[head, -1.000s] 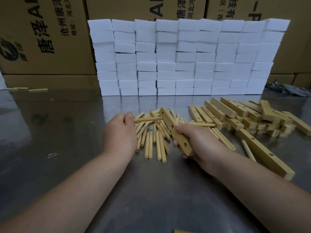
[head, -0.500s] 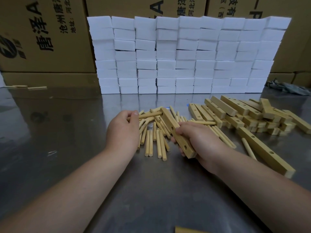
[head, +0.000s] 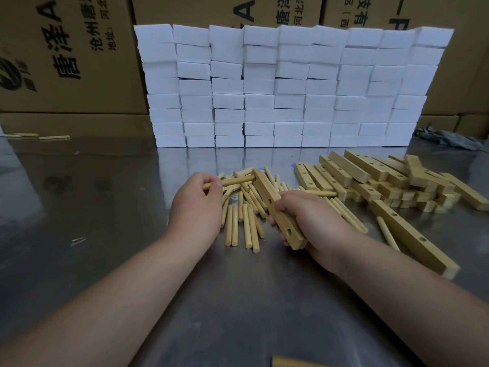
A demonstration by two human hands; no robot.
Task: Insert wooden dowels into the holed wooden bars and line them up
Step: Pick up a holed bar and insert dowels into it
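My right hand point(head: 315, 221) grips a holed wooden bar point(head: 267, 192), tilted with its far end raised over the dowel pile. A dowel point(head: 317, 193) sticks out of the bar to the right, above my right hand. My left hand point(head: 197, 207) pinches another dowel point(head: 235, 180), held level with its tip at the bar's far end. Several loose dowels point(head: 246, 223) lie on the metal table point(head: 105, 221) between my hands.
A heap of holed bars point(head: 383, 181) lies at the right, with one long bar point(head: 412, 237) and a stray dowel point(head: 387, 234) nearer me. A wall of white foam blocks point(head: 285, 88) stands behind, with cardboard boxes point(head: 66, 54) beyond. A grey rag point(head: 449, 137) lies far right.
My left hand has brought its dowel's tip up against the far end of the bar. My right hand keeps its grip on the bar, which has barely moved.
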